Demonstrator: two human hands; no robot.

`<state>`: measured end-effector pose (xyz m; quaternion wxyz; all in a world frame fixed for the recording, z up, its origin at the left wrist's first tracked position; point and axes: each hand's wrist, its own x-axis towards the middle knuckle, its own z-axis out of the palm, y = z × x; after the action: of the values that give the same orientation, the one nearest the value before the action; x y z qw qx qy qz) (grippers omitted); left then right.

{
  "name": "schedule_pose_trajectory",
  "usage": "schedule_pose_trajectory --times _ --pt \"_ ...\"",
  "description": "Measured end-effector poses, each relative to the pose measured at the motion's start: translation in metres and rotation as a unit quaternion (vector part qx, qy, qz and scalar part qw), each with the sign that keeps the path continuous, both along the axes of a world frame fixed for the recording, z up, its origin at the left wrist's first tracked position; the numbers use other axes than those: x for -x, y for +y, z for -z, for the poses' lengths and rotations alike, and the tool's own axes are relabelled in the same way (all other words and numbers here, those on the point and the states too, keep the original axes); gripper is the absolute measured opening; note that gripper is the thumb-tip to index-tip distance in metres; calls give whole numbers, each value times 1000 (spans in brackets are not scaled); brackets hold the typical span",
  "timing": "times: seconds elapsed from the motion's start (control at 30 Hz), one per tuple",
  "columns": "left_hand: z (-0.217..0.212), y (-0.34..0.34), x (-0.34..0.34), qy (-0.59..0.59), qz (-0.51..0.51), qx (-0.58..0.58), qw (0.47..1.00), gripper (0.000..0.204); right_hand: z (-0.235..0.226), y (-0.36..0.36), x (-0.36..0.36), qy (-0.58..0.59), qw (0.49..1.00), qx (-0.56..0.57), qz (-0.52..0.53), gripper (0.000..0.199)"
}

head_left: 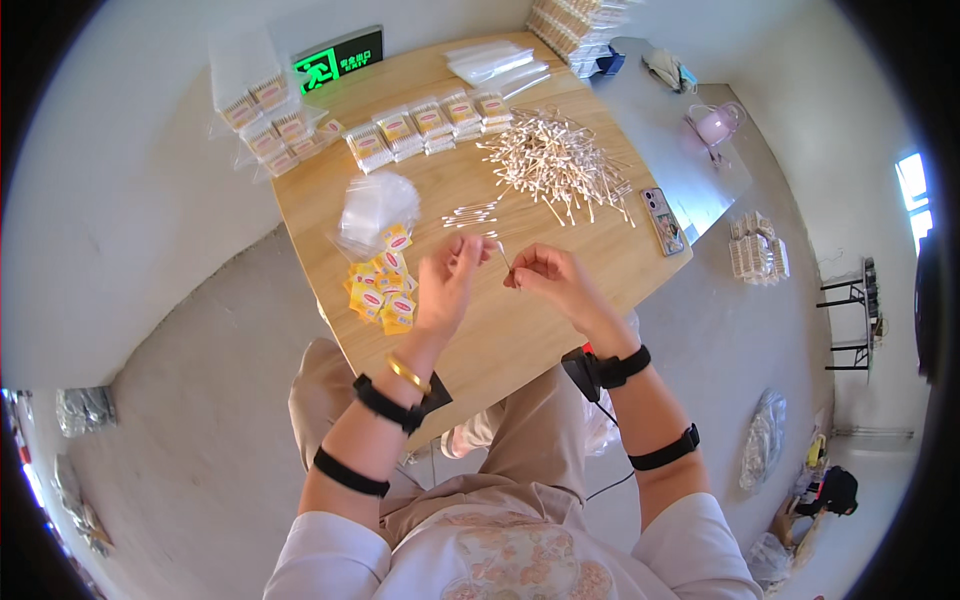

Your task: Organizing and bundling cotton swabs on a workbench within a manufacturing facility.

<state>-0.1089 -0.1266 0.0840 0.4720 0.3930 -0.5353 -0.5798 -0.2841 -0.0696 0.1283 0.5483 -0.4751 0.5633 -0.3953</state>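
Note:
A cotton swab (504, 256) slants between my two hands, its lower end pinched in the fingers of my right hand (556, 283). My left hand (452, 277) has its fingers loosely bent and apart, with the fingertips close to the swab's upper tip; I see nothing held in them. Just beyond my left fingertips, several cotton swabs lie side by side in a short row (468, 215). A large loose heap of cotton swabs (560, 160) spreads farther back to the right. Yellow printed cards (383, 295) lie scattered left of my left wrist.
Clear plastic bags (380, 208) lie at the wooden table's (480, 340) left. Packed swab packets (430, 122) line the back, with more stacked at far left (265, 120). A phone (662, 222) rests by the right edge. A green exit sign (338, 62) stands behind.

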Motion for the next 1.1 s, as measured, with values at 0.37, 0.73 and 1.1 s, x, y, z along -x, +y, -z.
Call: schedule_pose_trajectory --times 0.37,0.73,1.1 --pt "-89 100 -49 90 79 31 992 12 -83 109 -49 -35 998 59 -14 18" --pt "-148 180 -102 -2 121 130 984 8 -119 195 -91 -60 986 158 7 18" --pt "-173 229 -128 2 95 237 967 10 -137 242 -114 21 976 217 16 11"
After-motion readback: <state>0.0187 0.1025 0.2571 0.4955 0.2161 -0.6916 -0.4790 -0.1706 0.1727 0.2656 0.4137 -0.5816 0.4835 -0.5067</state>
